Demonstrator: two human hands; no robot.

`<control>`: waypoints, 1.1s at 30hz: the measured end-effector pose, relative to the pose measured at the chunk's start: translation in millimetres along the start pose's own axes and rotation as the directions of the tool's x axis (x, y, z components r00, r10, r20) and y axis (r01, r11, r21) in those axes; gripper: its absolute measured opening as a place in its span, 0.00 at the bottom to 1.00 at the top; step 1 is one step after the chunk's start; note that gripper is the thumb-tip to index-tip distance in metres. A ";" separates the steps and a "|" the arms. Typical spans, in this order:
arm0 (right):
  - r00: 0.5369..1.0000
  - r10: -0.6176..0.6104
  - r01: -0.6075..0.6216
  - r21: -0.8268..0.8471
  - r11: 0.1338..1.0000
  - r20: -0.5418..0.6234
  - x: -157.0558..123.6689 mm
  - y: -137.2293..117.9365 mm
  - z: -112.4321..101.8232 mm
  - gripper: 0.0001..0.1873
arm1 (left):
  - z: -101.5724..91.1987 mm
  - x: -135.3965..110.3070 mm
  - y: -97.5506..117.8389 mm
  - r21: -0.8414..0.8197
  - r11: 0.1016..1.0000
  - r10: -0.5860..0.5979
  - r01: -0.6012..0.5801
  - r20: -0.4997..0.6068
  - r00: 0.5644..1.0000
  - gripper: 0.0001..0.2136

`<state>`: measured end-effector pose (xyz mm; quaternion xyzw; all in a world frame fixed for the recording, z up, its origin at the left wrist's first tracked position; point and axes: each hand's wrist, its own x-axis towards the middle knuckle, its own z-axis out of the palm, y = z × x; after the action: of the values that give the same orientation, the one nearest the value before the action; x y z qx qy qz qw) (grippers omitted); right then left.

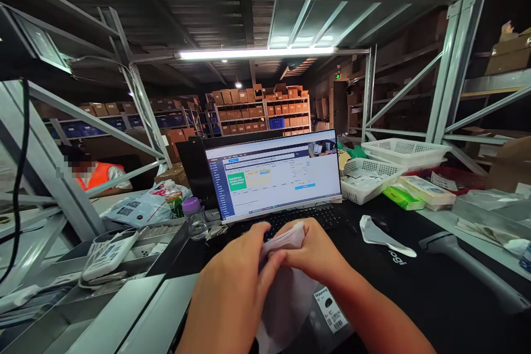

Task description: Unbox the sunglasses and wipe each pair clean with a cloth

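Observation:
In the head view, my left hand (234, 271) and my right hand (313, 249) come together in front of the keyboard (327, 214). Both are closed on a thin, whitish, translucent bag (290, 301), its upper edge gathered between the thumbs and fingers. The lower part of the bag hangs below my hands; whether anything is inside cannot be made out. Just under my right forearm lies a clear plastic package with a printed white label (331, 310), which shows a small dark shape and a barcode.
A monitor (277, 177) stands behind my hands. To the right are a handheld scanner (473, 265), a crumpled white strip (384, 238) and white baskets (369, 180). At left are a purple-capped jar (194, 218) and a parts tray (124, 254). A person in an orange vest (99, 176) sits beyond.

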<state>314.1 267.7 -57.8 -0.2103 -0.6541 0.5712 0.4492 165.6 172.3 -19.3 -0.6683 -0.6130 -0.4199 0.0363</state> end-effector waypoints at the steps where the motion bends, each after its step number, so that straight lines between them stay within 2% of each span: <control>1: 1.000 -0.004 0.005 -0.028 1.000 0.026 -5.0 -4.3 -4.9 0.15 | 0.6 2.6 -0.9 -0.043 0.998 -0.048 0.054 0.131 0.990 0.13; 3: 0.995 0.002 0.006 -0.080 0.997 0.104 -14.1 -13.8 -16.2 0.14 | 2.7 5.9 -5.2 -0.175 0.974 -0.071 0.141 0.357 0.931 0.15; 4: 0.988 0.015 -0.002 -0.090 0.996 0.152 -17.2 -18.1 -21.6 0.14 | 4.7 5.9 -7.5 -0.249 0.952 -0.060 0.180 0.425 0.903 0.17; 6: 0.969 0.057 -0.038 -0.084 0.996 0.239 -18.7 -23.5 -30.1 0.14 | 11.6 2.3 -11.5 -0.381 0.881 -0.062 0.281 0.495 0.866 0.19; 8: 0.946 0.118 -0.097 -0.083 0.992 0.303 -12.7 -20.9 -35.6 0.16 | 23.2 -5.8 -16.9 -0.462 0.782 -0.116 0.418 0.551 0.827 0.21; 11: 0.909 0.249 -0.188 -0.205 0.961 0.334 5.2 4.3 -40.9 0.21 | 49.4 -22.5 -35.4 -0.475 0.684 -0.221 0.553 0.588 0.778 0.23; 15: 0.881 0.388 -0.253 -0.422 0.871 0.271 21.0 69.9 -43.7 0.22 | 91.2 -48.1 -81.2 -0.407 0.717 -0.319 0.566 0.530 0.786 0.23; 18: 0.904 0.391 -0.254 -0.519 0.816 0.174 18.3 118.8 -37.6 0.19 | 115.6 -65.3 -115.7 -0.361 0.731 -0.369 0.580 0.506 0.780 0.20; 21: 0.928 0.349 -0.200 -0.614 0.764 0.133 11.3 148.7 -26.0 0.15 | 131.1 -73.8 -137.1 -0.348 0.717 -0.400 0.603 0.503 0.766 0.19; 23: 0.941 0.307 -0.141 -0.660 0.738 0.142 7.8 156.8 -19.3 0.12 | 138.6 -74.4 -143.1 -0.380 0.696 -0.404 0.609 0.495 0.770 0.18; 27: 0.953 0.242 -0.042 -0.711 0.702 0.183 4.2 156.2 -14.8 0.10 | 150.9 -70.7 -144.0 -0.472 0.646 -0.401 0.601 0.460 0.792 0.17; 33: 0.956 0.215 -0.018 -0.696 0.717 0.197 4.6 159.1 -14.1 0.11 | 157.9 -66.9 -143.1 -0.519 0.606 -0.410 0.602 0.444 0.796 0.15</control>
<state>285.5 320.4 -205.9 -0.3247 -0.8579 0.3381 0.2105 132.5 243.7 -228.3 -0.4877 -0.5964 -0.4954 -0.4012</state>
